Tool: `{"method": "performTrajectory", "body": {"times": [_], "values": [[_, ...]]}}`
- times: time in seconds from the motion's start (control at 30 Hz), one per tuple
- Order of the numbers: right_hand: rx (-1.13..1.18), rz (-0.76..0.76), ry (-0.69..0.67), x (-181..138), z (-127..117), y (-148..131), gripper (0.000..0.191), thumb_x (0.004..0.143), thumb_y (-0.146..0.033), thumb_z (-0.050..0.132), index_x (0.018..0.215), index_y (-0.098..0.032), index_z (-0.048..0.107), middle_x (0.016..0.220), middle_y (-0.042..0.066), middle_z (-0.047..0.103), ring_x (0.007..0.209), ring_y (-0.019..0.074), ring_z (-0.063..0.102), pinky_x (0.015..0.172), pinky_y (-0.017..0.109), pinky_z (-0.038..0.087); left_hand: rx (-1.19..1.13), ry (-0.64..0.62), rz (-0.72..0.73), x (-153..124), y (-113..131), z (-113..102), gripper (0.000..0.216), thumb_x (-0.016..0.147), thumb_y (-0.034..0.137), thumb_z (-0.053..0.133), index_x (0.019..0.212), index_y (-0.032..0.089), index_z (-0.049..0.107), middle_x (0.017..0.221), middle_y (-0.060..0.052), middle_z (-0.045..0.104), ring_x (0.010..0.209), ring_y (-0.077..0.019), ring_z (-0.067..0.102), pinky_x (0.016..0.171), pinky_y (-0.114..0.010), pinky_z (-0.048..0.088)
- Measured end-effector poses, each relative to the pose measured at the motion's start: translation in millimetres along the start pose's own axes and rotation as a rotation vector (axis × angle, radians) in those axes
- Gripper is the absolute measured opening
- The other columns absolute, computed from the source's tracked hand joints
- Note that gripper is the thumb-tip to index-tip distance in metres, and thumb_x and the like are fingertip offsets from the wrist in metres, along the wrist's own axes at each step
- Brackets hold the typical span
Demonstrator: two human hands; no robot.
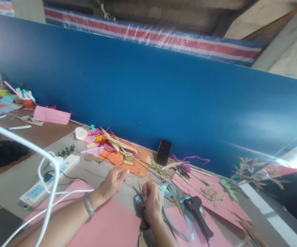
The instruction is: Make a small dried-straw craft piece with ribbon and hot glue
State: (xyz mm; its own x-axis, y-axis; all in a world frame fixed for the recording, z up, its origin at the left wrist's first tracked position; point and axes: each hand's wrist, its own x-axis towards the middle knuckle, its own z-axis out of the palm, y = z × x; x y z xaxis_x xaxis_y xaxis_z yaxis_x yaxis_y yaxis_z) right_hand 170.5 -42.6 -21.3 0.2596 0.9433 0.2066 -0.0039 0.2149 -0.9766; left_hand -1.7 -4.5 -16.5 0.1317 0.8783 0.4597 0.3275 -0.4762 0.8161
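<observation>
My left hand (114, 182), with a pale green bangle (88, 204) on its wrist, hovers over the table with thumb and fingers pinched together. Anything between those fingertips is too small to make out. To its right, my right hand (152, 201) is closed, its fingers curled inward; what it grips is hidden. Beside and below the right hand show thin dark blades and a black loop (144, 219), perhaps scissors. A light blue ribbon (164, 212) loops just right of that hand. Farther right, a black glue gun (198, 216) lies on pink paper (112, 226).
A phone (164, 152) leans against the blue partition (148, 96). Dried stalks and craft scraps cover orange paper (138, 168). A white power strip (49, 180) lies left, and a white cable (54, 185) crosses the near left. Dried leaves (251, 169) stand right.
</observation>
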Motion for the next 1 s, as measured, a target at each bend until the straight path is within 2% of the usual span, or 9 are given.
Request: {"method": "performTrajectory", "body": {"times": [0.1,0.2,0.27,0.33,0.5,0.7,0.8,0.93,1.0], "values": [[-0.055,0.012,0.026,1.1,-1.6,1.6,0.046,0.092,-0.045,0.04,0.052,-0.021,0.044,0.045,-0.006,0.038,0.04,0.0101,0.034,0.043,0.023,0.029,0.059,-0.003,0.036,-2.5,-3.2,2.4,0.031,0.092,0.035,0.046,0.066,0.019,0.053,0.066,0.0,0.054,0.071,-0.0156,0.052,0.072,-0.027,0.04],[-0.139,0.031,0.01,0.6,-5.5,6.5,0.04,0.088,-0.049,0.049,0.067,-0.019,0.062,0.043,-0.007,0.04,0.039,0.0103,0.037,0.043,0.023,0.031,0.057,-0.017,0.095,-5.6,-7.1,5.4,0.017,0.089,0.03,0.051,0.076,0.02,0.057,0.075,-0.002,0.06,0.077,-0.0174,0.055,0.077,-0.029,0.043],[-0.213,-0.019,-0.024,1.2,-9.0,10.3,0.032,0.084,-0.047,0.058,0.076,-0.017,0.07,0.049,-0.004,0.052,0.046,0.013,0.049,0.049,0.025,0.04,0.058,0.02,0.094,-7.0,-8.9,5.2,0.011,0.087,0.026,0.052,0.092,0.02,0.059,0.088,-0.005,0.063,0.088,-0.0192,0.057,0.083,-0.031,0.045],[-0.225,-0.092,-0.012,3.4,-13.2,11.8,0.026,0.078,-0.043,0.066,0.077,-0.018,0.072,0.065,0.003,0.066,0.06,0.018,0.06,0.061,0.029,0.048,0.055,0.01,0.116,-7.8,-9.1,3.1,0.012,0.087,0.024,0.048,0.085,0.022,0.059,0.096,-0.007,0.063,0.097,-0.0204,0.056,0.088,-0.033,0.044],[-0.045,-0.195,0.195,13.1,-29.3,-0.8,0.014,0.078,-0.036,0.066,0.073,-0.023,0.068,0.077,0.006,0.068,0.076,0.0237,0.061,0.071,0.034,0.047,0.043,-0.087,0.058,-9.7,-8.2,-0.4,0.02,0.087,0.023,0.041,0.071,0.022,0.054,0.087,-0.004,0.066,0.089,-0.0202,0.058,0.104,-0.044,0.031],[0.122,-0.141,0.226,33.9,-56.4,-20.6,0.019,0.08,-0.034,0.055,0.064,-0.024,0.053,0.075,0.005,0.065,0.07,0.0231,0.056,0.069,0.036,0.044,0.065,-0.183,0.092,-12.9,-10.3,2.0,0.029,0.088,0.022,0.034,0.068,0.023,0.054,0.078,-0.003,0.066,0.085,-0.0195,0.058,0.111,-0.047,0.014],[0.007,-0.105,0.153,55.5,-63.4,-24.0,0.028,0.083,-0.036,0.046,0.058,-0.024,0.045,0.062,0.002,0.058,0.062,0.0198,0.051,0.065,0.033,0.041,0.086,-0.144,0.041,-11.4,-3.3,0.8,0.025,0.091,0.022,0.035,0.078,0.023,0.057,0.074,-0.001,0.061,0.076,-0.0171,0.057,0.11,-0.044,0.02],[-0.489,-0.117,-0.118,87.8,-65.1,-24.4,0.045,0.091,-0.042,0.03,0.055,-0.022,0.048,0.054,0.002,0.052,0.056,0.0176,0.049,0.059,0.03,0.038,0.115,-0.149,0.05,-6.2,7.7,-1.5,0.027,0.093,0.025,0.037,0.079,0.022,0.06,0.074,-0.002,0.061,0.073,-0.0163,0.056,0.105,-0.039,0.029],[-0.56,-0.131,-0.159,102.2,-63.4,-24.2,0.039,0.088,-0.043,0.038,0.06,-0.02,0.055,0.054,0.001,0.056,0.054,0.0176,0.05,0.057,0.029,0.037,0.126,-0.142,0.061,-4.5,11.2,-2.1,0.026,0.093,0.028,0.041,0.08,0.022,0.063,0.077,-0.003,0.065,0.078,-0.0175,0.058,0.104,-0.04,0.029]]}}
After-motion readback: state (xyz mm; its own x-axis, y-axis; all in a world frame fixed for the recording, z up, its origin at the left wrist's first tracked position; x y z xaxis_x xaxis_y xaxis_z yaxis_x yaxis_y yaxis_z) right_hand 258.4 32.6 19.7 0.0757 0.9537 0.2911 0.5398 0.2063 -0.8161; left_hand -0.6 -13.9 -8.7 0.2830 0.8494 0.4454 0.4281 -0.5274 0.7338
